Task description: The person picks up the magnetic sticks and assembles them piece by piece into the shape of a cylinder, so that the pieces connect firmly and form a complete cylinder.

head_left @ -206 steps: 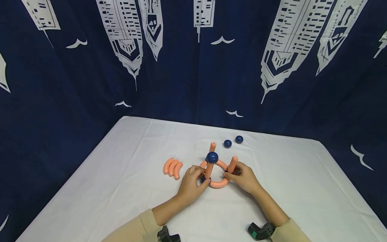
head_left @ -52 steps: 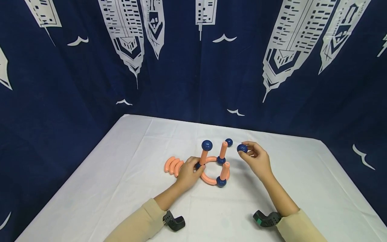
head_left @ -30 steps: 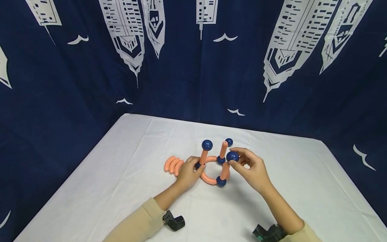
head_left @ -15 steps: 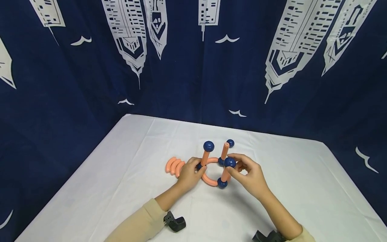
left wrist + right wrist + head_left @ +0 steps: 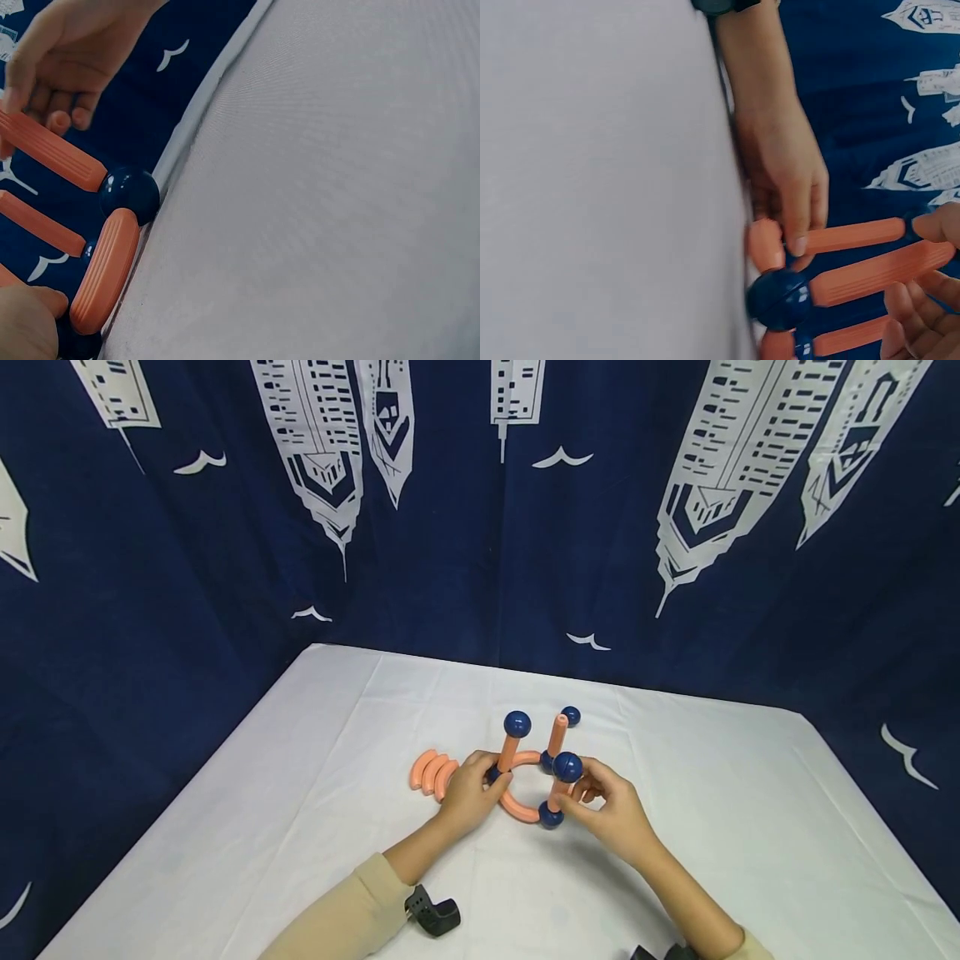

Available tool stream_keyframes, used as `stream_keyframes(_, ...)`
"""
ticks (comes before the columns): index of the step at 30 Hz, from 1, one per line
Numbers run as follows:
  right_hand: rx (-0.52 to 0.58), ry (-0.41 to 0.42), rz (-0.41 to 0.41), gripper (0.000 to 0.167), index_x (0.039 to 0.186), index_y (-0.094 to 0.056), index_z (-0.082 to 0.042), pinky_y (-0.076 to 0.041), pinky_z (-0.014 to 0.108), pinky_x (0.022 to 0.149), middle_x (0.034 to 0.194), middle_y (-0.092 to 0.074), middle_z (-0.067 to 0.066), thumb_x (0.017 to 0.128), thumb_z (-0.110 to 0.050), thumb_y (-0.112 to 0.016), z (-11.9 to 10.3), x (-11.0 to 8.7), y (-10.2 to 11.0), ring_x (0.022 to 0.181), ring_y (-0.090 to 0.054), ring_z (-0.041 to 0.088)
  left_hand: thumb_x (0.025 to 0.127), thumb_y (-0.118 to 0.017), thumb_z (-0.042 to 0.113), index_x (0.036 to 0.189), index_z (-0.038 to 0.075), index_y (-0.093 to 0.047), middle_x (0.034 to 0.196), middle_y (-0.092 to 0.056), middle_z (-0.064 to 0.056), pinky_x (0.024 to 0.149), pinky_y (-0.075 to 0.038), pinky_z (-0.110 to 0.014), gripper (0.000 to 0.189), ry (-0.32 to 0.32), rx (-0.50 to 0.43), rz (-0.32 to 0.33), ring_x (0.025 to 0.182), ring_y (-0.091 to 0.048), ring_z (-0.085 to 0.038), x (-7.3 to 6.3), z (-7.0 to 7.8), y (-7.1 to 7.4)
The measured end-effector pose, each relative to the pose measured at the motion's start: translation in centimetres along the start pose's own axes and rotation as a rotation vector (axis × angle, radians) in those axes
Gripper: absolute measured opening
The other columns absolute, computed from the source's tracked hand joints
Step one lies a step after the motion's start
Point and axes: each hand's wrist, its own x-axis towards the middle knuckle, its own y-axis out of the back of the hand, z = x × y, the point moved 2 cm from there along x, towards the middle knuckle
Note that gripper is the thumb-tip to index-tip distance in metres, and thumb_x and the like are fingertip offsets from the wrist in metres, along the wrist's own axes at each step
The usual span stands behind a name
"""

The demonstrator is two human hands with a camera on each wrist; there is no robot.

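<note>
An orange ring of curved rods (image 5: 519,810), joined by blue balls, lies on the table with three straight rods standing from it. My left hand (image 5: 471,795) grips the blue ball (image 5: 492,773) at the ring's left, under a rod topped by another ball (image 5: 517,724). At the front right, my right hand (image 5: 613,814) pinches the upright orange rod (image 5: 559,793), thumb in front and fingers behind. A blue ball (image 5: 567,767) caps that rod; its base ball (image 5: 130,195) shows in the left wrist view. The rear rod (image 5: 557,737) has a bare top.
One loose blue ball (image 5: 571,716) lies behind the rear rod. Several curved orange pieces (image 5: 432,772) lie side by side left of my left hand. A white cloth covers the table (image 5: 330,760); a dark blue printed curtain (image 5: 450,568) hangs behind it.
The ring has been turned. My right hand took a loose blue ball, brought it left onto the front rod's top, then slid down to the rod. My left hand stayed at its ball lately.
</note>
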Motion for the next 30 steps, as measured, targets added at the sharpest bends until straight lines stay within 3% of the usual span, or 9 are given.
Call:
stream_keyframes(8, -0.061, -0.068, -0.164, 0.036, 0.113, -0.066, -0.004, -0.050, 0.030, 0.068, 0.088, -0.062, -0.004, 0.081, -0.011, -0.079, 2.5, -0.9, -1.5, 0.075, -0.058, 0.013, 0.092, -0.067, 0.014, 0.111, 0.003, -0.068, 0.106, -0.063, -0.009, 0.079, -0.053, -0.030, 0.023, -0.001, -0.021, 0.011, 0.090, -0.063, -0.019, -0.2, -0.1, 0.0)
stream_keyframes(14, -0.047, -0.096, -0.148, 0.021, 0.099, -0.068, -0.010, -0.049, 0.025, 0.065, 0.087, -0.060, -0.004, 0.081, -0.009, -0.078, 4.0, -1.3, -1.9, 0.074, -0.055, 0.011, 0.092, -0.067, 0.016, 0.112, 0.002, -0.067, 0.107, -0.063, -0.009, 0.079, -0.052, -0.029, 0.024, 0.002, -0.017, -0.004, 0.091, -0.063, -0.019, 0.0, -0.2, -0.1)
stream_keyframes(20, -0.030, -0.090, -0.139, 0.021, 0.100, -0.069, -0.011, -0.049, 0.025, 0.064, 0.088, -0.061, -0.004, 0.081, -0.010, -0.079, 4.4, -1.2, -2.0, 0.075, -0.055, 0.014, 0.094, -0.065, 0.021, 0.119, 0.000, -0.065, 0.108, -0.061, -0.012, 0.078, -0.052, -0.031, 0.032, -0.003, -0.064, -0.004, 0.090, -0.061, -0.020, 0.2, 0.2, 0.2)
stream_keyframes(26, -0.030, -0.124, -0.146, 0.022, 0.101, -0.069, -0.011, -0.049, 0.026, 0.065, 0.090, -0.061, -0.004, 0.081, -0.012, -0.079, 4.4, -1.4, -2.0, 0.076, -0.055, 0.013, 0.093, -0.067, 0.022, 0.115, 0.003, -0.068, 0.103, -0.063, -0.009, 0.071, -0.049, -0.029, 0.029, -0.059, 0.054, 0.041, 0.081, -0.058, -0.017, 0.1, 0.2, 0.2)
stream_keyframes(30, -0.038, -0.123, -0.138, 0.022, 0.101, -0.069, -0.010, -0.049, 0.026, 0.065, 0.090, -0.061, -0.004, 0.081, -0.010, -0.079, 4.2, -1.5, -2.0, 0.075, -0.055, 0.011, 0.091, -0.070, 0.020, 0.114, 0.004, -0.068, 0.104, -0.065, -0.008, 0.075, -0.052, -0.028, 0.028, -0.044, 0.059, 0.038, 0.087, -0.063, -0.017, 0.1, 0.4, 0.2)
